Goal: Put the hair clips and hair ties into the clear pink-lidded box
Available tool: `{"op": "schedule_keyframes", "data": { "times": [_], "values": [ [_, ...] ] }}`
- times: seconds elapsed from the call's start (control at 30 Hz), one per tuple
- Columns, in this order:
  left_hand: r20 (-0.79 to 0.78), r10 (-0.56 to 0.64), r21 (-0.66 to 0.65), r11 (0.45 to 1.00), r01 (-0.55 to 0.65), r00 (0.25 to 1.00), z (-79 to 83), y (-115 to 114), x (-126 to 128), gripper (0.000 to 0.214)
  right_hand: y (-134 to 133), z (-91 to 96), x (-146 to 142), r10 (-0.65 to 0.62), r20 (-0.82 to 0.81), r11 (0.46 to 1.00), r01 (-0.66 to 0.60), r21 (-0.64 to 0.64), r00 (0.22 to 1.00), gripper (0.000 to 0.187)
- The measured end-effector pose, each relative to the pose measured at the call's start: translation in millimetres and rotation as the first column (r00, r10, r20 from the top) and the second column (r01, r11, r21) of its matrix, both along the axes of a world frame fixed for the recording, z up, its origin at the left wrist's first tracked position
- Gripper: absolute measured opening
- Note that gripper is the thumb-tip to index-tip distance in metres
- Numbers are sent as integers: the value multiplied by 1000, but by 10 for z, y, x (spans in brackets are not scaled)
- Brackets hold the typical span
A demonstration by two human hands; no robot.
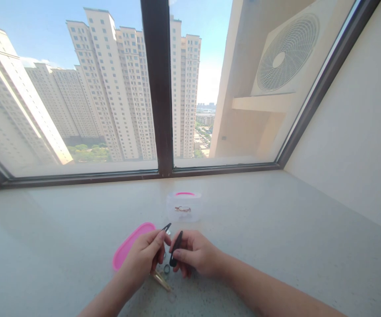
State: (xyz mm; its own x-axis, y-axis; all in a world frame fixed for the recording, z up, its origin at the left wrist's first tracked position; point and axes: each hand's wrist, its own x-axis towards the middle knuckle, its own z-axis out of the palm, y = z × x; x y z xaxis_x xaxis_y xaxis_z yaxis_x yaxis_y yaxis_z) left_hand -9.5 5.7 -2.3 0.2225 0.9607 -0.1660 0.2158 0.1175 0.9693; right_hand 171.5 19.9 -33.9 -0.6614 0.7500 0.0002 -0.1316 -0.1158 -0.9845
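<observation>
My left hand (146, 255) pinches a thin dark hair clip (166, 227) between thumb and fingers. Beside it, my right hand (195, 255) grips a black snap hair clip (176, 249), which points up and away from me. Both hands hover low over the pale stone windowsill (276, 229). Under them lie a gold-coloured clip (160, 279) and small ring-like pieces (166, 268). A pink lid (129, 244) lies just left of my left hand. Beyond the hands stands a small clear plastic box (184, 207) with a brownish item inside.
A large window with a dark frame (157, 88) runs along the sill's far edge; tall apartment blocks and an outdoor fan unit (286, 53) show through it. A pale wall (358, 132) bounds the sill on the right.
</observation>
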Motion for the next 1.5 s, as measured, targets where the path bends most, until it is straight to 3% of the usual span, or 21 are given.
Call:
{"op": "schedule_keyframes", "data": {
  "times": [0.23,0.53,0.8,1.0,1.17,1.33,1.5],
  "values": [
    [-54,-38,27,999,39,998,56,-22,-3,57,-8,9,9,18,6,998,-18,52,1000,49],
    [-156,-149,63,985,161,976,31,-48,20,57,1,26,8,-10,-16,1000,10,-7,1000,44],
    [-242,-170,96,976,198,955,69,-94,38,56,-5,9,13,-31,-31,999,30,-28,999,46],
    [-215,-154,91,980,177,964,64,-90,45,57,-13,21,6,-61,-18,998,61,8,998,45],
    [-207,-96,121,985,123,974,13,-38,40,54,-10,74,11,-175,19,982,173,79,984,39],
    [-99,-112,50,992,117,989,-1,-20,34,46,-14,90,12,-203,77,977,196,83,976,28],
    [-32,-99,46,994,100,995,19,-45,43,63,-19,90,13,-192,56,980,188,66,980,30]
  ]
}}
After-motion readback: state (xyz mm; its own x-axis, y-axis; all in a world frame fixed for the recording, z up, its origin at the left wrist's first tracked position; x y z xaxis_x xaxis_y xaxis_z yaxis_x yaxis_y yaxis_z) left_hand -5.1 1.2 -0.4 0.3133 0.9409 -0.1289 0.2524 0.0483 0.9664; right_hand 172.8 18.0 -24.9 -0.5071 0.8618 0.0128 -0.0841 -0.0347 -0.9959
